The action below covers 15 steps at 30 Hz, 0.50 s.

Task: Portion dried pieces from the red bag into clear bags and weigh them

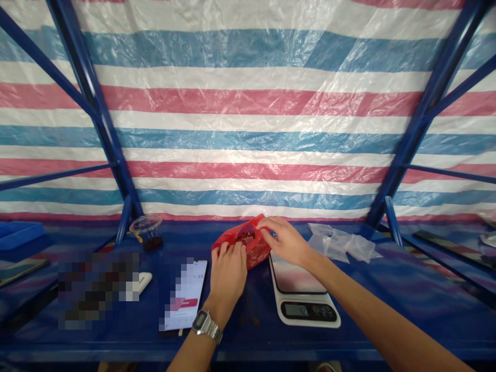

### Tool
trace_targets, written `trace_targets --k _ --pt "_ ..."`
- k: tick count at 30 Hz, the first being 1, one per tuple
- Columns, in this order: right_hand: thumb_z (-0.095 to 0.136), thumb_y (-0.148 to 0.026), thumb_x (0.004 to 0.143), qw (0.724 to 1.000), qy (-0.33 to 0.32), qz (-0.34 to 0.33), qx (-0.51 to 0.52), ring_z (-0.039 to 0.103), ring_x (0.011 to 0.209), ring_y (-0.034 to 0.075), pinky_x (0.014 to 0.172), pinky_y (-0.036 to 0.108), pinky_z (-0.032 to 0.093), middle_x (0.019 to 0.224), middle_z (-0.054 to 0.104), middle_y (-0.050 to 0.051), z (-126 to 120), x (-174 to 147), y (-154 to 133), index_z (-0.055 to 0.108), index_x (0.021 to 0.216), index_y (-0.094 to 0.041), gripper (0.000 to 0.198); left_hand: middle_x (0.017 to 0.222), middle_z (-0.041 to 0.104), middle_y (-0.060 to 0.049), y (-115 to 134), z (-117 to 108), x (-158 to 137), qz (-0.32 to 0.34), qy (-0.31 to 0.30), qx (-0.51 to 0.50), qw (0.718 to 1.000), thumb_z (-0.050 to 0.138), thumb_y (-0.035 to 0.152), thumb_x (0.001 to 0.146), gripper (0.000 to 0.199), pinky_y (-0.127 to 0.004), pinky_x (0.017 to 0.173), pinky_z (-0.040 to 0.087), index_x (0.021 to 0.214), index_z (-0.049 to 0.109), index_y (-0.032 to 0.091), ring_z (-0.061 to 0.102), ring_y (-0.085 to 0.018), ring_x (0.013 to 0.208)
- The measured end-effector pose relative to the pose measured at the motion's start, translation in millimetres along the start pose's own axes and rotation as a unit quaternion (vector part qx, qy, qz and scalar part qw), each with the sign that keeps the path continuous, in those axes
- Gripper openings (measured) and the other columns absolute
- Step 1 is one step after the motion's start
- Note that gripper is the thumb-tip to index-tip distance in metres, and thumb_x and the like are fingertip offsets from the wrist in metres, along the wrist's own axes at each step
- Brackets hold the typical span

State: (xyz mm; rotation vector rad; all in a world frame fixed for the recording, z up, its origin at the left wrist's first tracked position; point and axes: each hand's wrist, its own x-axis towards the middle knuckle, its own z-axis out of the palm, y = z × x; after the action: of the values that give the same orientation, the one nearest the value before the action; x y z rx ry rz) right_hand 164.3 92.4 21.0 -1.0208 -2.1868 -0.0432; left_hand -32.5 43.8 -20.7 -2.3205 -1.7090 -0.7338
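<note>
A red plastic bag (259, 254) sits on the blue table with its mouth open, and small dark reddish pieces show inside. My left hand (229, 266), with a digital watch on the wrist, has its fingers curled over the bag's near left rim. My right hand (285, 238) pinches the bag's rim on the far right side, thumb and fingers close together. Just right of the bag is a white kitchen scale (306, 310) with a dark display, partly under my right hand and forearm. What the small pieces are, I cannot make out.
Left of my hand lies a phone (189, 294) with a lit screen. Farther left are a white device (144, 283) and a clear plastic cup (149, 232) with dark contents. Clear plastic bags (344, 243) lie at the right. A blue frame post (403, 124) rises before the striped sheet.
</note>
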Motion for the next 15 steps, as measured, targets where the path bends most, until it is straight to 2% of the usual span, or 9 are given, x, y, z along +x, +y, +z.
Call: trace_targets --k 2,5,7,10,13,15 --pt "0.042 -0.02 0.105 0.991 -0.108 -0.062 -0.053 0.067 0.108 0.021 0.104 0.036 0.046 0.112 0.075 0.009 13 11 -14 0.07 0.112 -0.019 0.029 0.109 0.076 -0.013 -3 0 11 -0.014 -0.021 0.035 0.999 0.029 0.015 0.104 0.043 -0.047 0.095 0.044 0.114 0.071 0.015 0.065 -0.031 0.108" --pt "0.039 -0.019 0.105 0.96 -0.209 -0.057 -0.178 0.072 0.097 0.025 0.098 0.04 0.047 0.105 0.077 0.014 26 20 -15 0.071 0.11 -0.014 0.033 0.101 0.076 -0.016 -10 -3 24 -0.081 -0.026 0.065 0.994 0.028 0.024 0.106 0.047 -0.046 0.092 0.044 0.108 0.073 0.012 0.067 -0.032 0.103" --pt "0.039 -0.02 0.104 0.948 -0.221 -0.017 -0.227 0.073 0.098 0.027 0.095 0.04 0.048 0.11 0.076 0.016 24 21 -10 0.07 0.119 -0.013 0.035 0.1 0.077 -0.018 -15 -8 31 -0.139 -0.025 0.062 0.988 0.028 0.032 0.107 0.053 -0.047 0.093 0.044 0.099 0.076 0.011 0.066 -0.033 0.106" --pt "0.047 -0.026 0.101 0.951 -0.201 0.024 -0.233 0.07 0.111 0.03 0.097 0.041 0.049 0.136 0.068 0.016 10 20 -8 0.057 0.143 -0.015 0.045 0.106 0.076 -0.018 -22 -16 40 -0.183 0.018 0.033 0.982 0.028 0.038 0.106 0.056 -0.045 0.093 0.046 0.09 0.076 0.013 0.063 -0.033 0.111" --pt "0.057 -0.029 0.092 0.959 -0.185 0.043 -0.213 0.064 0.123 0.032 0.103 0.044 0.048 0.155 0.052 0.015 -3 19 -15 0.039 0.158 -0.016 0.07 0.117 0.072 -0.015 -24 -20 43 -0.174 0.065 0.038 0.982 0.041 0.027 0.098 0.033 -0.043 0.092 0.045 0.095 0.072 0.015 0.058 -0.032 0.115" --pt "0.062 -0.027 0.086 0.956 -0.204 0.058 -0.201 0.061 0.129 0.033 0.109 0.045 0.045 0.159 0.048 0.015 -7 18 -19 0.036 0.16 -0.017 0.079 0.122 0.069 -0.013 -25 -21 39 -0.16 0.046 0.046 0.985 0.05 0.017 0.087 0.024 -0.043 0.093 0.044 0.103 0.068 0.016 0.055 -0.031 0.117"
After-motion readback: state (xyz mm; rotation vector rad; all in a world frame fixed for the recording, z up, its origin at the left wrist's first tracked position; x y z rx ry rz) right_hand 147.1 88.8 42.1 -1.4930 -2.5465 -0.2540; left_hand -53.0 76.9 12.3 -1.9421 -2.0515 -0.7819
